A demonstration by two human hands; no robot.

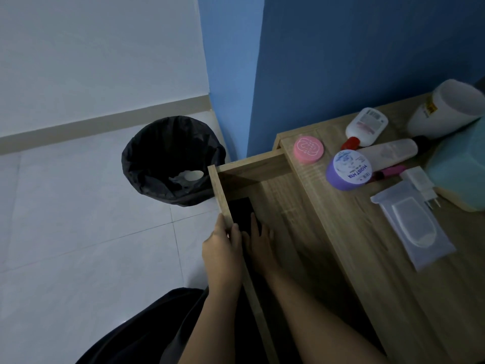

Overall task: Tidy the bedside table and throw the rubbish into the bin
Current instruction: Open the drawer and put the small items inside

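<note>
Head view: the open drawer's (275,203) front edge is gripped by the left hand (221,249). A flat black thing (240,210) in the drawer is touched by the right hand (259,244), fingers laid straight. A pink jar (308,149) and a purple jar (349,170) are seen on the bedside table (367,258). White rubbish (193,176) is seen in the bin (139,156), just beside the drawer.

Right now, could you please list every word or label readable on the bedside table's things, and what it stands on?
"MOIST HYA": lid of the purple jar; its smaller print is too blurred.
White bottle with red cap: label print too small to read.
White tub: yellow sticker, unreadable.
Pink tin: swirl emblem only, no words.
</note>
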